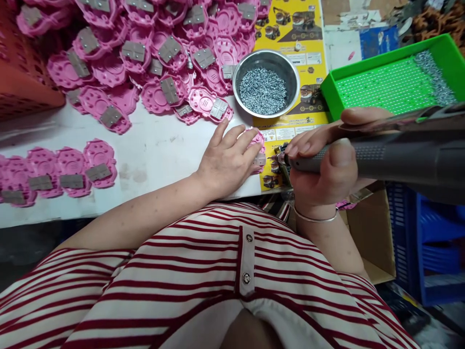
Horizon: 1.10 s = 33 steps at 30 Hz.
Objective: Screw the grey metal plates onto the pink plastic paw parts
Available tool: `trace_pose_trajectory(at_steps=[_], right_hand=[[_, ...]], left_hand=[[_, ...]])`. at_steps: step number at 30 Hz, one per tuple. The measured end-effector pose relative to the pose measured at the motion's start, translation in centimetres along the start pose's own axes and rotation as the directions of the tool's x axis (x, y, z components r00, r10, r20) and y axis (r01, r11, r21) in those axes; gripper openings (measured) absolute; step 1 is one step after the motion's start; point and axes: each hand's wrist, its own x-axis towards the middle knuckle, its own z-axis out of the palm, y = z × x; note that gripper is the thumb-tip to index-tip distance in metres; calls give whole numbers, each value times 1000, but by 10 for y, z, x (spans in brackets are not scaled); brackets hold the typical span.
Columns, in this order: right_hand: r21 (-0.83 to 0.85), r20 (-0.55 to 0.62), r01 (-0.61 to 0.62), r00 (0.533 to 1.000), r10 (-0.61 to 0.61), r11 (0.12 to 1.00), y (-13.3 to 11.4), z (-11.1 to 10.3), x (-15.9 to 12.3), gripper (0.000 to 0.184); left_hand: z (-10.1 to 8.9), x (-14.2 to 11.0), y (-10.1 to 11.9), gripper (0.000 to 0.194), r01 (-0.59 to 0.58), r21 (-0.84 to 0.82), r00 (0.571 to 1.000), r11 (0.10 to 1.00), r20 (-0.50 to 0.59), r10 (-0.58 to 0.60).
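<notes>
- Two hands are in my view, both at the near edge of the white desk (156, 155); the clock is centred on the pink piece (258, 139) under my left hand (227, 162).
- My left grip is wide, palm down; its spread fingers lie over that piece and its grey metal plate (259, 159), on the edge of a yellow printed sheet (315, 53).
- My right hand (323, 169) has its grip closed around a dark power screwdriver (392, 155), which lies toward 3 o'clock; the bit points at 9, its tip just beside the piece; I cannot tell whether they touch.
- At 12 sits a round metal bowl (238, 99) of small screws (263, 89).
- At 2 is a green tray (385, 59), more screws gathered along its far right end.
- Between 10 and 11 spreads a heap of pink pieces (167, 53), many bearing grey plates; an orange basket (25, 68) stands at 10.
- At 9 runs a row of similar pink pieces (70, 162), side by side.
- At 4, below the desk, are a cardboard box (374, 228) and a blue crate (403, 242).
</notes>
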Motion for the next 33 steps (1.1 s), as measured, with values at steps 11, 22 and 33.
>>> trace_pose_trajectory(at_steps=[11, 22, 33], right_hand=[[-106, -64, -78, 995, 71, 991, -16, -3, 1, 25], [-75, 6, -6, 1000, 6, 997, -15, -6, -2, 33], [-97, -4, -54, 999, 54, 994, -17, -8, -10, 28]], left_hand=[[6, 0, 9, 26, -130, -85, 992, 988, -14, 129], [2, -4, 6, 25, -56, -112, 998, 992, 29, 60], [2, -1, 8, 26, -65, -99, 997, 993, 36, 69]])
